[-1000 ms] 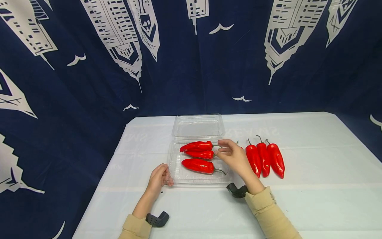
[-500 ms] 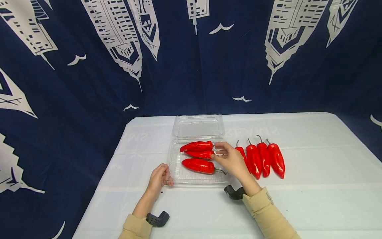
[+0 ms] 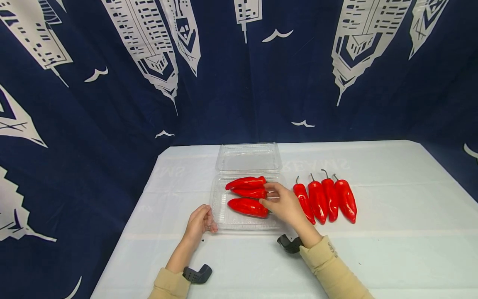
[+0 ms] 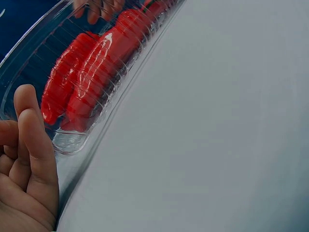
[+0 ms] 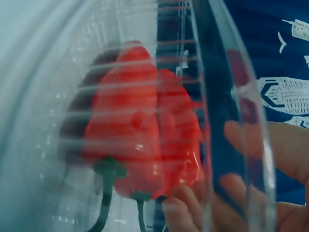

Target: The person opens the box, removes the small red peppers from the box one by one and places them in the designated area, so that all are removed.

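A clear plastic clamshell container (image 3: 249,227) lies with its lid (image 3: 248,158) folded back. Inside are three red chili peppers: a front one (image 3: 246,207), a thin middle one (image 3: 249,193) and a back one (image 3: 244,182). My left hand (image 3: 198,224) holds the container's front-left corner; its fingers (image 4: 36,145) stand against the corner in the left wrist view. Over the stem ends hovers my right hand (image 3: 285,203), thumb and fingers apart. In the right wrist view its fingers (image 5: 239,186) are spread near the peppers (image 5: 128,116), partly behind clear plastic; contact I cannot tell.
Right of the container several more red chili peppers (image 3: 317,201) lie side by side, stems pointing away. A white cloth (image 3: 392,232) covers the table. Behind it hangs a dark blue curtain (image 3: 224,108) with white building prints.
My right hand has moved left and toward me, from the back peppers' stems to the front pepper's stem end. The leftmost loose pepper has come into view. My left hand stays put.
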`<state>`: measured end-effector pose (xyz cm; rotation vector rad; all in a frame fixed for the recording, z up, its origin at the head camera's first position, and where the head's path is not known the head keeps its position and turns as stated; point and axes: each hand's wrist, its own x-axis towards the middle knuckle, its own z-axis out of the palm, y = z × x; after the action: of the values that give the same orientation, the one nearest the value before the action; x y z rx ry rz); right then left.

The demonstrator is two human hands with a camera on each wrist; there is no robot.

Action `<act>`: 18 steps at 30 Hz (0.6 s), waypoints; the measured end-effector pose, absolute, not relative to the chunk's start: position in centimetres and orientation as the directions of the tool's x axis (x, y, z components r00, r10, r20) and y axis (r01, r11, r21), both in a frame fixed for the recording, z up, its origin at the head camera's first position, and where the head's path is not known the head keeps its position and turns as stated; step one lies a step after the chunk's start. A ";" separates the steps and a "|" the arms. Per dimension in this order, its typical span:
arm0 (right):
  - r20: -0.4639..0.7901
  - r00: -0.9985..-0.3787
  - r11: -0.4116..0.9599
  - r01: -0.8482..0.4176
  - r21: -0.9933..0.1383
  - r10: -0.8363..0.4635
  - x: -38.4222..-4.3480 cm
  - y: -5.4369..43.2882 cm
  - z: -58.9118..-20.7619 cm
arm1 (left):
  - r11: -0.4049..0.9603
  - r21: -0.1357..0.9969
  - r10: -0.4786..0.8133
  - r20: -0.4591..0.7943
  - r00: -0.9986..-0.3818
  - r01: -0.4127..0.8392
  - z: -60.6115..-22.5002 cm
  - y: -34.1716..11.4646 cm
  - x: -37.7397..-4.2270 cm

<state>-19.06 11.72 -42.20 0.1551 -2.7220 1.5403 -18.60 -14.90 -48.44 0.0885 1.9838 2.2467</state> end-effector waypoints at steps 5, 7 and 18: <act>0.074 -0.992 0.550 -0.118 -0.827 -0.101 -18.9 11.2 -42.4 | -0.111 0.992 0.153 -0.045 -0.987 -0.062 -48.4 -15.0 -18.5; 0.075 -0.992 0.568 -0.121 -0.814 -0.105 -18.8 11.1 -42.4 | -0.111 0.992 0.152 -0.046 -0.987 -0.063 -48.3 -15.0 -18.5; 0.060 -0.992 0.612 -0.114 -0.783 -0.109 -18.4 10.5 -42.5 | -0.119 0.991 0.152 -0.049 -0.987 -0.067 -48.3 -15.0 -18.5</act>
<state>-18.40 10.46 -42.46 0.1945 -2.8144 1.3675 -18.54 -14.97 -48.26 0.0959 1.9810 2.2440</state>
